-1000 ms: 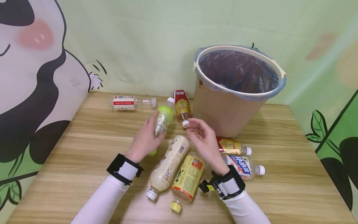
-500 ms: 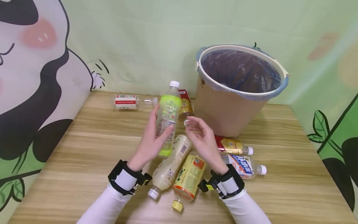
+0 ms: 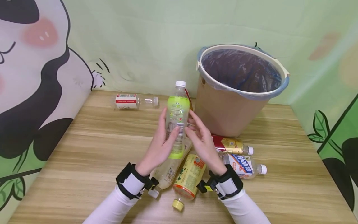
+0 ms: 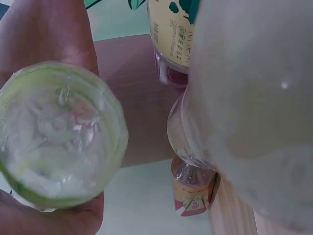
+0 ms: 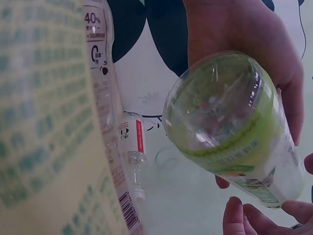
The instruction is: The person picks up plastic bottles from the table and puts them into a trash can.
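A clear plastic bottle (image 3: 178,107) with a lime-green label and white cap stands nearly upright above the table, cap up. My left hand (image 3: 156,152) grips it from the left side, thumb across its front. Close against its right side is my right hand (image 3: 205,146), fingers loosely bent, fingertips right at the label. The bottle's base (image 4: 58,137) faces the camera in the left wrist view, set between fingers and thumb. In the right wrist view, fingertips of the right hand (image 5: 264,223) show beside the bottle's lower-right side. Beneath it lies a cream-coloured bottle (image 3: 165,174).
A tan bin (image 3: 218,109) with a blue liner stands at the back right. Lying on the table are a yellow-labelled bottle (image 3: 188,174), a red-and-gold bottle (image 3: 230,145), a blue-and-white-labelled bottle (image 3: 241,166) and a red-and-white-labelled bottle (image 3: 126,101). Another red-labelled bottle is mostly hidden behind the held one.
My left hand has lifted the green-labelled bottle off the table, turned it upright and brought it right, beside my right hand. The right hand has barely moved.
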`<state>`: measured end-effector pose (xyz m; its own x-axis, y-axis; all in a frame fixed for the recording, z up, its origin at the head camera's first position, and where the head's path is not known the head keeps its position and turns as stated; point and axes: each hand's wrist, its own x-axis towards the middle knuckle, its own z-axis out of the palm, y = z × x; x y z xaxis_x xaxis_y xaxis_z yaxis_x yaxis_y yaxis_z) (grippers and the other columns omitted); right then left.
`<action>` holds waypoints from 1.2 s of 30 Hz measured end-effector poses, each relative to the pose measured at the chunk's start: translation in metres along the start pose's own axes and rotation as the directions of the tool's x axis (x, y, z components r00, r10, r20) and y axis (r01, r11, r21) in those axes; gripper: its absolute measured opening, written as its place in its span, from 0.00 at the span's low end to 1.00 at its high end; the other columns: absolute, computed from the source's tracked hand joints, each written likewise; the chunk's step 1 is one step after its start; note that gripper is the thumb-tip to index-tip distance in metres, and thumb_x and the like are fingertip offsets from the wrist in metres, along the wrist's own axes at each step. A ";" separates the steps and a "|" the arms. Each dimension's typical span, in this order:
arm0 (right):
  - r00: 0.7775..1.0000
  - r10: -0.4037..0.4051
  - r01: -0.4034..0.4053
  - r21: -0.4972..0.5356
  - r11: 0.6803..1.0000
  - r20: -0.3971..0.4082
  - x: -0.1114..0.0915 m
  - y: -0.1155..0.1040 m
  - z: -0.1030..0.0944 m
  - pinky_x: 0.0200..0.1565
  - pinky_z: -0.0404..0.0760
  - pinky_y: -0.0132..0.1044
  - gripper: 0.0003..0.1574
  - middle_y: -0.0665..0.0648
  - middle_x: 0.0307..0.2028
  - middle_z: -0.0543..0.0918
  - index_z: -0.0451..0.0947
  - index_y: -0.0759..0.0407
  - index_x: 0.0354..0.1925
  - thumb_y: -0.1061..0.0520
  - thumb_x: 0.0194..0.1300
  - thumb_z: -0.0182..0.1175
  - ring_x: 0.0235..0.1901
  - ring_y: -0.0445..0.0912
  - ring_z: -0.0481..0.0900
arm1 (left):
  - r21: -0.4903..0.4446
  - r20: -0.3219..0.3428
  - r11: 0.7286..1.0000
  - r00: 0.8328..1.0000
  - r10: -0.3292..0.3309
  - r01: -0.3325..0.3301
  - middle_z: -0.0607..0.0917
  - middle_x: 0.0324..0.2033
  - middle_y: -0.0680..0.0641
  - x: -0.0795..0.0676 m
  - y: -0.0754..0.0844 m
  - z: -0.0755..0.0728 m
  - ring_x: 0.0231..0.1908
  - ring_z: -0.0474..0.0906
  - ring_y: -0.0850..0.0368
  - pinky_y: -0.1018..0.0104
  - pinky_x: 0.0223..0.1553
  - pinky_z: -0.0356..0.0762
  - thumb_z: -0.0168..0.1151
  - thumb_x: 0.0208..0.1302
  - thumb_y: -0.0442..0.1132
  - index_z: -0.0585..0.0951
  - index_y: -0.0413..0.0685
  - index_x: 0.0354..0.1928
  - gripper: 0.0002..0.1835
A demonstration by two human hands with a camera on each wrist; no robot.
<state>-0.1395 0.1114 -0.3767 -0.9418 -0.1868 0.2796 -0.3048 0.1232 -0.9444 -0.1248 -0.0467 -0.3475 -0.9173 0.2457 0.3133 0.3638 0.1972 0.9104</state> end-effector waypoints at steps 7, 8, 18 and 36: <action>1.000 -0.008 0.008 0.032 0.999 0.016 0.001 0.002 -0.002 0.51 0.78 0.50 0.38 0.63 0.59 0.71 0.49 0.46 0.74 0.59 0.71 0.49 0.54 0.54 0.74 | 0.027 0.049 1.000 0.999 -0.001 -0.001 0.54 0.69 0.32 -0.003 -0.001 0.001 0.60 0.66 0.38 0.45 0.56 0.71 0.43 0.74 0.39 0.35 0.40 0.73 0.37; 1.000 -0.007 0.006 0.043 0.999 0.018 0.001 0.002 -0.003 0.50 0.79 0.50 0.38 0.63 0.59 0.71 0.49 0.46 0.74 0.59 0.71 0.49 0.54 0.55 0.74 | 0.029 0.054 1.000 0.999 -0.001 -0.001 0.56 0.68 0.31 -0.003 -0.004 0.002 0.60 0.66 0.38 0.45 0.55 0.71 0.43 0.74 0.40 0.35 0.40 0.73 0.37; 0.998 0.005 -0.011 0.098 0.995 0.061 0.003 0.003 -0.007 0.48 0.80 0.51 0.42 0.59 0.65 0.66 0.46 0.43 0.74 0.59 0.69 0.53 0.55 0.56 0.74 | 0.115 0.056 0.992 0.998 0.035 -0.042 0.60 0.69 0.43 -0.004 -0.036 0.003 0.62 0.66 0.46 0.47 0.59 0.68 0.39 0.74 0.51 0.39 0.58 0.75 0.34; 0.985 -0.038 0.078 -0.241 0.967 0.166 0.009 0.006 -0.028 0.49 0.78 0.49 0.58 0.57 0.64 0.67 0.44 0.39 0.74 0.56 0.56 0.67 0.51 0.51 0.74 | 0.247 0.029 0.968 0.999 0.032 -0.038 0.60 0.70 0.48 -0.009 -0.042 -0.014 0.61 0.67 0.46 0.47 0.59 0.68 0.39 0.75 0.52 0.54 0.52 0.73 0.29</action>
<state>-0.1538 0.1378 -0.3752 -0.8931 -0.3502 0.2824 -0.4022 0.3399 -0.8501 -0.1338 -0.0703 -0.3851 -0.9001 0.2793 0.3345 0.4274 0.4156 0.8029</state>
